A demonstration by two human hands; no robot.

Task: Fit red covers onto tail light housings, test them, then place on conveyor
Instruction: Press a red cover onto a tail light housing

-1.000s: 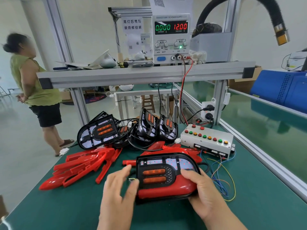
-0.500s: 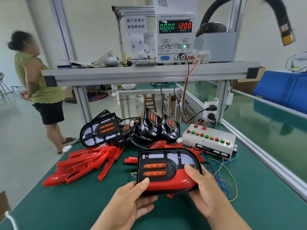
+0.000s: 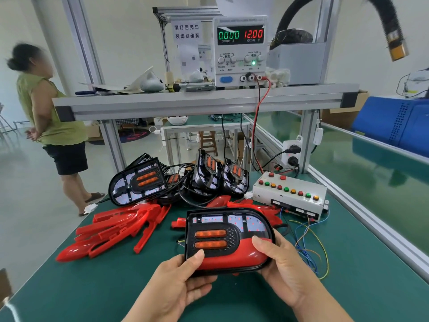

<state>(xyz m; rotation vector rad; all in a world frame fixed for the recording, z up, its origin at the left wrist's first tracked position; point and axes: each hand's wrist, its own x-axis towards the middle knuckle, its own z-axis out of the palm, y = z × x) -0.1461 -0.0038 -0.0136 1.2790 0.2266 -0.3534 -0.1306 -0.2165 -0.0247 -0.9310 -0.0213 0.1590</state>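
Both grips are closed on one tail light housing (image 3: 222,233), held between them low over the green surface (image 3: 92,287); I cannot tell whether its lower edge touches. The left grip (image 3: 178,282) holds the lower left corner, thumb on the black front and fingers curled underneath. The right grip (image 3: 285,268) holds the rounded right end, thumb lying on the red cover (image 3: 234,259) and fingers behind the rim. The cover sits across the lower part of the housing. Above it the face is bare: two orange bars in a black panel and a white board with red dots. Beyond the left grip and out to its left, a pile of loose red covers (image 3: 116,228) lies on the surface. Farther back from both grips is a cluster of bare housings (image 3: 139,182), one lying tilted face-up and two standing on edge, with black cables tangled among them. Beyond the right grip sits a grey button box (image 3: 290,194) with red, green and amber buttons. Thin coloured wires (image 3: 311,247) run from it down just right of that grip. High above the grips, a power supply (image 3: 240,49) on the shelf (image 3: 204,101) reads 0.000 current, 12.00 voltage. Well to the right of the right grip runs the green conveyor (image 3: 371,173). Far left of the left grip, a bystander (image 3: 53,126) stands on the floor, hands behind the back.
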